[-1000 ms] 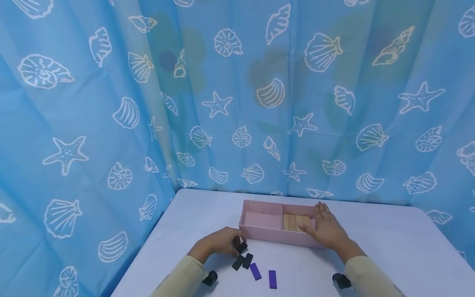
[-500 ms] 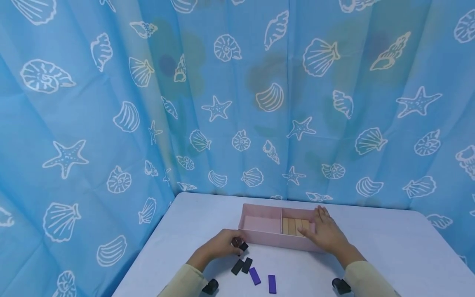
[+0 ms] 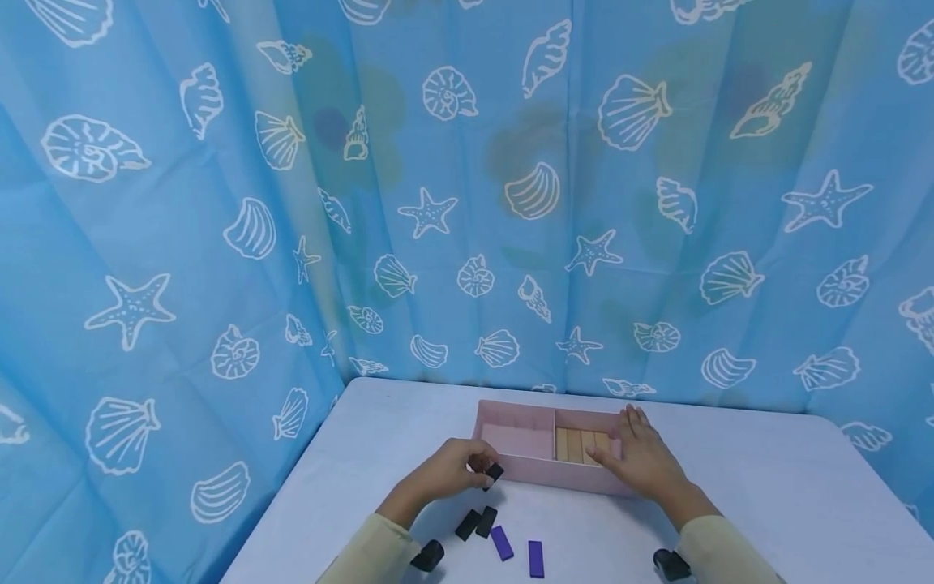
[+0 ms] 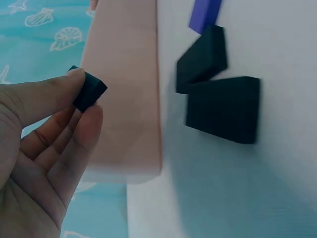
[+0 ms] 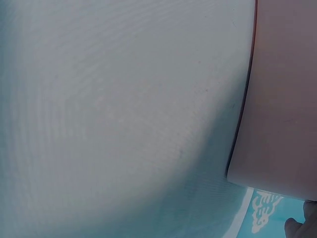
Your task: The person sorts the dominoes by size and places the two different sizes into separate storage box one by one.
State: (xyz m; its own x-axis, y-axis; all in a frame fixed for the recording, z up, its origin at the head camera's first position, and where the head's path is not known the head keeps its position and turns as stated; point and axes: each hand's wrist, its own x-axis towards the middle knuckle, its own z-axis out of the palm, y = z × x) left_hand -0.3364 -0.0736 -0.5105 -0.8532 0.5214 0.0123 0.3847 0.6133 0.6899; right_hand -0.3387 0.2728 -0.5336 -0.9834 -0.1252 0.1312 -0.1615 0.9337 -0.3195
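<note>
My left hand (image 3: 448,473) pinches a small black block (image 3: 494,471) between thumb and fingers, lifted off the table at the front wall of the pink tray (image 3: 543,474). In the left wrist view the same black block (image 4: 89,91) sits at my fingertips (image 4: 79,78) beside the pink tray (image 4: 126,99). My right hand (image 3: 638,454) rests flat on the tray's right end, fingers straight, over the compartment of wooden blocks (image 3: 576,444). The tray's left compartment (image 3: 514,440) shows only its pink floor.
Two black blocks (image 3: 476,523) and two purple blocks (image 3: 518,550) lie on the white table (image 3: 766,487) in front of the tray. In the left wrist view the black blocks (image 4: 220,99) lie beside the tray. A blue shell-print curtain (image 3: 467,186) closes the back and left.
My left hand has lifted the black block off the table and carried it right and up to the tray's front wall. The right hand has stayed on the tray.
</note>
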